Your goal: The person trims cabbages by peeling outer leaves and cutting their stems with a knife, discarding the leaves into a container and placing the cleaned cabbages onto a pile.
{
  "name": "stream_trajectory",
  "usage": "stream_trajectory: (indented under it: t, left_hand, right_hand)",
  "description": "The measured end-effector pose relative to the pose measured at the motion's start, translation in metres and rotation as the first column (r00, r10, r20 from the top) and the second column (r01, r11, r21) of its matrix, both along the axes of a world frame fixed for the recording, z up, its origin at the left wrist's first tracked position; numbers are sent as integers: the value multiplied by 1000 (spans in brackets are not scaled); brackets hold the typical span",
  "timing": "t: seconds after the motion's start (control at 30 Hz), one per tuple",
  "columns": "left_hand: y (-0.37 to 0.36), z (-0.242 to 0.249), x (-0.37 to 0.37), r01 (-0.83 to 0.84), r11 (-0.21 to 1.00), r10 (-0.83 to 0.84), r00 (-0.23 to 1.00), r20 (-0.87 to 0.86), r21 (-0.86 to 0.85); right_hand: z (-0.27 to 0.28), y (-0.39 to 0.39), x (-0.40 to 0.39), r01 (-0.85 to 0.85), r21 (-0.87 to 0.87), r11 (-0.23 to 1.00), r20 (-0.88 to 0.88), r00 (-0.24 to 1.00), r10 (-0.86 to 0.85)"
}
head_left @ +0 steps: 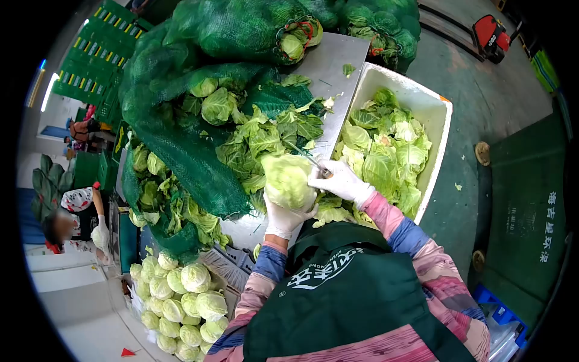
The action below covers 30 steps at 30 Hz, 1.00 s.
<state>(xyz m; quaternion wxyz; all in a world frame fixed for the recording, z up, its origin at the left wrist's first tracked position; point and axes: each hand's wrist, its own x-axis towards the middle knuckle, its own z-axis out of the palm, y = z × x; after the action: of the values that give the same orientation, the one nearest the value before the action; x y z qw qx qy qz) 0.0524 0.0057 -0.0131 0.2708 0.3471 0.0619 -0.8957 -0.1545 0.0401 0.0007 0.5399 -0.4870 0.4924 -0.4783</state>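
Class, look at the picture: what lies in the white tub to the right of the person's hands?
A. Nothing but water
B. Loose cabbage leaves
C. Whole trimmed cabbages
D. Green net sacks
B: the white tub holds a heap of loose cabbage leaves, while the trimmed whole cabbages sit piled at the lower left and the net sacks lie on the table behind.

steel tabletop (338,60) under cabbage
green net sacks (193,151) of cabbages and loose leaves (265,139) lie on it, a white tub (437,120) at its edge.
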Motion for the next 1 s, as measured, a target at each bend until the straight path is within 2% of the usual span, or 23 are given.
stream_trajectory:
  t: [0.03,0.07,0.17,0.2,0.23,0.3,0.33,0.37,0.43,0.5,0.53,0.57,0.6,0.63,0.67,0.7,0.73,0.77,0.8,0.83,0.9,0.93,1.0]
  left_hand:
    - [-1,3,-1,-1,1000,1,1000,-3,0]
    - [-3,7,-2,-49,999,50,998,-35,16]
    - [-11,11,4,-122,987,135,981,-136,104]
    - [-14,14,6,-88,994,95,988,-121,65]
    - [-14,16,7,-54,998,56,993,-104,26]
    - [-13,15,8,-38,999,39,992,-124,12]
    - [-12,10,9,-9,994,24,990,-137,106]
    - [-10,7,10,20,980,11,988,-152,199]
    - [-2,8,10,91,985,-60,978,-198,148]
    - [2,12,11,201,955,-195,980,-45,217]
    - [2,8,11,196,957,-190,981,-48,215]
    - [2,0,12,171,985,-151,929,337,-31]
    - [3,0,9,229,938,0,754,657,-262]
    - [3,1,6,398,782,217,547,808,-479]
    - [2,2,3,598,624,477,220,851,-503]
    - [-3,7,-1,596,626,476,219,852,-503]
    - [-8,11,-4,821,336,649,152,745,-461]
    - [-14,12,-6,954,34,795,154,586,-297]
    - [-25,8,-10,958,-19,807,183,561,-285]
    - [-31,5,-11,957,-23,809,188,557,-289]
    - [-41,2,-13,919,9,681,284,675,-395]
    - [-44,1,-14,932,23,691,247,680,-362]
    - [-49,2,-15,938,15,688,242,684,-347]
  right_hand:
    - [9,5,-1,-84,173,981,126,990,62]
    - [13,8,-2,-71,119,990,104,993,59]
    - [-8,8,0,31,170,985,80,996,-45]
    - [-12,3,3,65,71,995,-56,997,-61]
    - [-16,0,6,63,72,995,-56,997,-59]
    - [-20,-7,13,129,-203,971,-314,930,-189]
    - [-24,-12,14,83,-117,990,-226,968,-108]
    - [-32,-16,15,80,-118,990,-225,969,-106]
    - [-32,-24,18,67,49,997,-186,981,-56]
    - [-17,-26,8,-5,414,910,-57,998,32]
    - [-21,-30,7,7,432,902,-69,997,25]
    - [-25,-33,6,18,451,893,-81,996,21]
    - [-24,-32,9,13,453,892,-83,996,28]
    - [-22,-33,13,77,389,918,-116,993,-34]
    - [-21,-34,16,140,322,936,-142,985,-99]
    - [-18,-37,17,138,323,936,-143,985,-96]
    - [-15,-41,18,113,355,928,-250,968,-22]
    - [-12,-44,18,92,387,917,-352,934,55]
    - [-11,-48,16,49,320,946,-529,838,135]
    - [-10,-47,15,54,316,947,-533,836,131]
    - [-14,-40,13,28,58,998,-793,608,29]
    - [-18,-36,15,5,-83,997,-777,625,-68]
    - [-14,-32,18,-20,4,1000,-813,581,15]
